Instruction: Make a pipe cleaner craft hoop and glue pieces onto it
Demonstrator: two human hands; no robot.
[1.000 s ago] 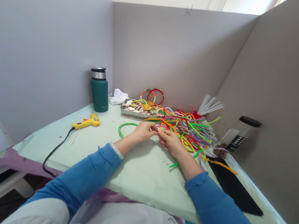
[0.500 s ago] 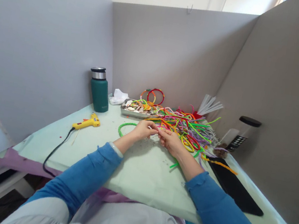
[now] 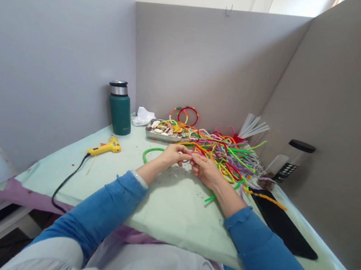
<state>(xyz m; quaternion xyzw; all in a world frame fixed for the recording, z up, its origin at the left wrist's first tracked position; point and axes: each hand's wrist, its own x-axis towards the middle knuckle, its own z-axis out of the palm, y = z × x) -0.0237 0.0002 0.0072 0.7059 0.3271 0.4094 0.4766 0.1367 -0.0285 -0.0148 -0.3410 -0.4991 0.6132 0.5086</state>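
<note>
A ring covered in green pipe cleaner (image 3: 151, 151) curves out to the left from behind my left hand (image 3: 176, 156). That hand is closed around the ring's right side, which its fingers mostly hide. Fingertip to fingertip with it, my right hand (image 3: 205, 170) is closed in a pinch. A sliver of purple shows between the hands, but what the right fingers pinch is too small to make out. Just behind the hands lies a tangled heap of colourful pipe cleaners (image 3: 232, 154). Short green pieces (image 3: 210, 199) lie under my right wrist.
A yellow glue gun (image 3: 106, 146) with a black cord lies left, before a green bottle (image 3: 120, 114). Behind are a metal tray (image 3: 162, 137) of shell-like pieces, two finished-looking rings (image 3: 188, 115) and white sticks (image 3: 253, 127). On the right are a clear jar (image 3: 288, 163) and a black slab (image 3: 284, 226).
Almost nothing differs. Both hands keep the same place, with only a very slight shift of the fingers.
</note>
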